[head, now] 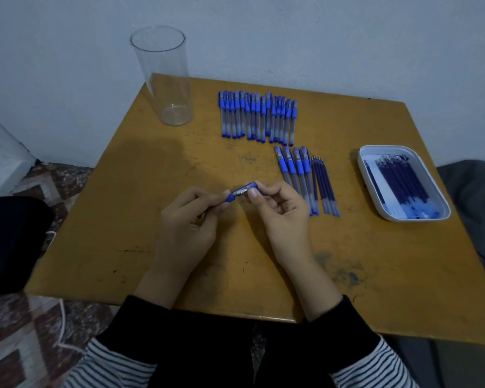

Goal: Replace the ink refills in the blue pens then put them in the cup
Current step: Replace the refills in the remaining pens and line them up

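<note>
Head view findings, with clock positions taken on the table (118, 225):

1. Held pen (242, 192): above the table centre, between both hands. Its long axis runs from 8 o'clock to 2 o'clock, with the metal clip facing up.
2. Left hand (191, 219): fingers are curled round the 8 o'clock end, and most of the barrel is hidden inside the grip.
3. Right hand (280, 214): thumb and forefinger pinch the 2 o'clock end by the clip. Both hands are on the pen, so neither is nearer.
4. Judgement: the next move is a separation along that axis — whether by pulling or twisting cannot be told.
5. Cup (163, 77): clear and upright at 11 o'clock, with nothing in it. It lies on the left hand's side.
6. Tray (362, 169): white, at 3 o'clock, holding a bundle of dark blue refills (401, 180).
7. Row of pens (258, 116): lying at 12 to 1 o'clock, well apart from the hands.
8. Four pens (294, 172): just beside the right hand, with loose refills (324, 186) alongside them.
9. Judgement: the task is at an early stage — no pen is in the cup.
</note>
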Demonstrator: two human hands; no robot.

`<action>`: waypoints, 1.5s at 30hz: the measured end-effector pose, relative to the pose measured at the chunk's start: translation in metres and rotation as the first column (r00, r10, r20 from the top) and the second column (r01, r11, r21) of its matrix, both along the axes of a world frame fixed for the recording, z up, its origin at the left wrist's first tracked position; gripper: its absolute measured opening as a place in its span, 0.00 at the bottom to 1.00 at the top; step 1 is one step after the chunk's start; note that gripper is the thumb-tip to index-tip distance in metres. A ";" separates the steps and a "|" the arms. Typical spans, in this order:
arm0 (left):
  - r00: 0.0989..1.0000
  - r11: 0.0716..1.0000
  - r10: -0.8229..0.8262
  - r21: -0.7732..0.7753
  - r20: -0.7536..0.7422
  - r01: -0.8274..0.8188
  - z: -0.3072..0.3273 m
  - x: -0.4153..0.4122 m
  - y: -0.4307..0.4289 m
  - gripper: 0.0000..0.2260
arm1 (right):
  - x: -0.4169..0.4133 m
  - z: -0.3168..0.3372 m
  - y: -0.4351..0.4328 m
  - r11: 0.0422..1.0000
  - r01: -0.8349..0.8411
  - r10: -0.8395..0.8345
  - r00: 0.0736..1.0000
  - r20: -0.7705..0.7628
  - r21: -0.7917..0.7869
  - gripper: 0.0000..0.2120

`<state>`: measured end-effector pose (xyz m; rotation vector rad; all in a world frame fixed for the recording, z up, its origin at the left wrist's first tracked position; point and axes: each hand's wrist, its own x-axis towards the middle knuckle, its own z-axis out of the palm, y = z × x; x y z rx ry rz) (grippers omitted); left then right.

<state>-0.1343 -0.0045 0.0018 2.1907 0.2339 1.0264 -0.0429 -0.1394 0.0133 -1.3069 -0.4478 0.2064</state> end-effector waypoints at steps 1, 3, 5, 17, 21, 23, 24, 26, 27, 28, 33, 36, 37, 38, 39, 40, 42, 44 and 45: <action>1.000 1.000 -0.001 -0.004 -0.003 0.001 -0.001 0.001 0.001 0.05 | 0.000 -0.001 0.000 1.000 -0.004 0.004 1.000 0.007 -0.004 0.08; 1.000 1.000 -0.007 -0.003 -0.012 0.007 -0.002 0.001 0.001 0.06 | 0.000 -0.002 -0.001 1.000 -0.011 0.011 1.000 0.015 -0.005 0.09; 1.000 1.000 -0.011 0.005 -0.018 0.011 -0.002 0.001 0.001 0.06 | 0.001 -0.003 -0.001 1.000 -0.012 0.013 1.000 0.027 -0.018 0.09; 0.996 0.993 -0.083 -0.080 -0.014 0.082 0.006 0.006 -0.001 0.09 | 0.005 0.008 -0.002 1.000 -0.012 0.011 0.999 0.041 0.020 0.07; 0.987 0.985 -0.151 -0.087 -0.057 0.146 0.014 0.013 0.004 0.08 | 0.028 0.021 -0.005 0.997 0.047 -0.044 0.998 0.055 -0.057 0.05; 0.982 0.987 -0.154 -0.056 -0.105 0.149 0.014 0.021 0.010 0.08 | 0.051 0.030 -0.009 0.988 0.068 -0.056 0.995 0.089 -0.142 0.04; 0.978 0.988 -0.150 -0.046 -0.142 0.145 0.014 0.026 0.015 0.09 | 0.064 0.034 -0.011 0.977 0.071 -0.048 0.992 0.118 -0.203 0.04; 0.957 0.989 -0.150 -0.043 -0.249 0.144 0.013 0.037 0.022 0.13 | 0.091 0.041 -0.016 0.938 0.055 -0.002 0.988 0.154 -0.342 0.03; 0.938 0.988 -0.152 -0.040 -0.311 0.147 0.013 0.044 0.024 0.15 | 0.104 0.042 -0.017 0.911 0.038 0.027 0.988 0.152 -0.410 0.03; 0.916 0.988 -0.150 -0.029 -0.372 0.150 0.013 0.051 0.026 0.17 | 0.115 0.044 -0.017 0.883 0.021 0.058 0.987 0.153 -0.469 0.04; 0.828 0.975 -0.084 0.128 -0.554 0.184 0.006 0.085 0.026 0.21 | 0.149 0.040 -0.002 0.762 0.017 0.171 0.959 0.227 -0.647 0.05; 0.794 0.973 -0.045 0.153 -0.606 0.173 0.002 0.098 0.026 0.27 | 0.159 0.033 0.006 0.725 0.046 0.187 0.947 0.261 -0.687 0.06; 0.784 0.972 -0.034 0.163 -0.620 0.171 0.002 0.100 0.025 0.30 | 0.162 0.031 0.008 0.717 0.055 0.195 0.942 0.275 -0.695 0.06; 0.776 0.970 -0.028 0.170 -0.630 0.173 0.001 0.101 0.025 0.33 | 0.164 0.030 0.009 0.709 0.063 0.202 0.936 0.289 -0.702 0.06; 0.767 0.969 -0.027 0.172 -0.641 0.178 0.001 0.102 0.025 0.36 | 0.166 0.029 0.009 0.704 0.071 0.205 0.932 0.298 -0.707 0.06; 0.758 0.968 -0.028 0.171 -0.652 0.183 0.000 0.102 0.025 0.37 | 0.167 0.028 0.010 0.700 0.076 0.207 0.930 0.304 -0.710 0.06; 0.749 0.969 -0.032 0.164 -0.662 0.186 0.001 0.102 0.026 0.37 | 0.169 0.028 0.010 0.696 0.082 0.218 0.923 0.318 -0.714 0.06; 0.747 0.970 -0.034 0.159 -0.664 0.185 0.001 0.102 0.027 0.36 | 0.171 0.029 0.011 0.687 0.095 0.239 0.906 0.348 -0.720 0.07; 0.748 0.970 -0.036 0.157 -0.663 0.186 0.002 0.102 0.026 0.35 | 0.172 0.029 0.011 0.682 0.103 0.250 0.898 0.363 -0.724 0.07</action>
